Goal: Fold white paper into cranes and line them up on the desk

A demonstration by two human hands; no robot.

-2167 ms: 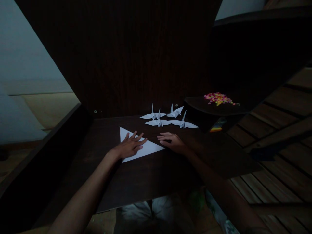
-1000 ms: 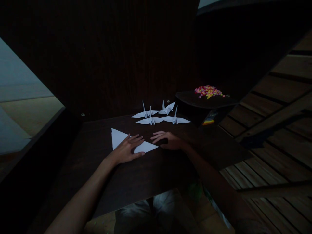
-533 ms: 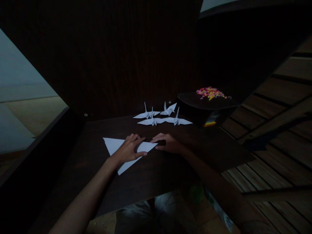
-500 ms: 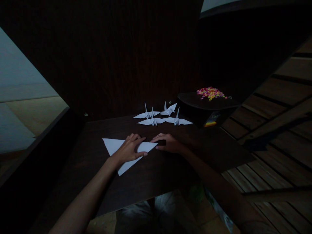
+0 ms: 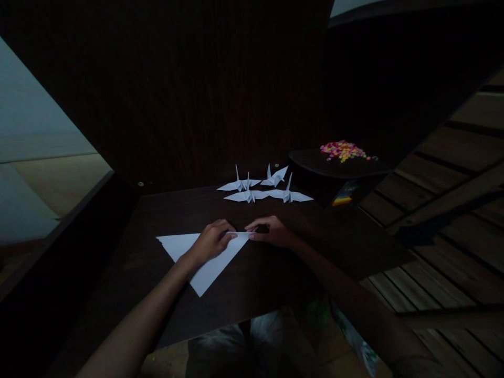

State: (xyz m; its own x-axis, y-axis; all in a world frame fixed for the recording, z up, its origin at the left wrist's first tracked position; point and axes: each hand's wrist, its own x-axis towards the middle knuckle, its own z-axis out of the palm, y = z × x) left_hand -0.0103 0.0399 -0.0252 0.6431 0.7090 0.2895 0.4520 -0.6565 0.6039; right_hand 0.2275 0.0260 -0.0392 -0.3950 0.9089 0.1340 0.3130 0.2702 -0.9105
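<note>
Paper (image 5: 212, 270) had turned one side toward the worktop's back edge (image 5: 181, 199), letting left hand (image 5: 213, 240) and right hand (image 5: 272, 231) pinch it

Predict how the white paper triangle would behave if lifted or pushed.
The white paper triangle looks thin, so it is probably light and would likely flex when lifted. Broad and low on the dark tabletop, it would probably slide rather than tip if pushed.

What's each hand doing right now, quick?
Left hand: closed, holding the paper by its far edge.
Right hand: closed, holding the paper's right corner.
</note>
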